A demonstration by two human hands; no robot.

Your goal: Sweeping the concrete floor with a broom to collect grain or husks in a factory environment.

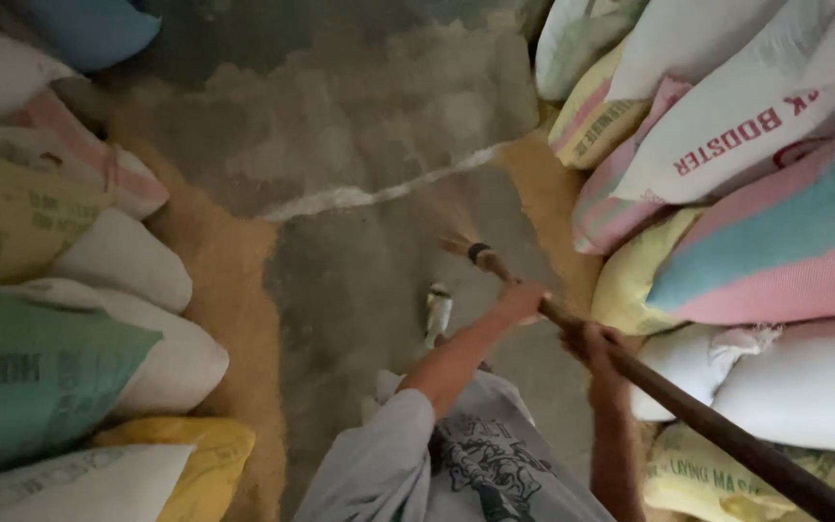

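L hand (519, 302) + R hand (587, 340) | both clasp broom (630, 372) | sacks (756, 242) beside

One view only, head-mounted, looking steeply down from standing height along the person's own chest and arms onto the concrete floor (359, 126). Stacked sacks (756, 145) crowd the left and right frame edges; the far floor fills the top centre.

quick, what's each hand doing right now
Left hand: closed around the broom handle, nearer the bristles.
Right hand: closed around the same handle, farther back.
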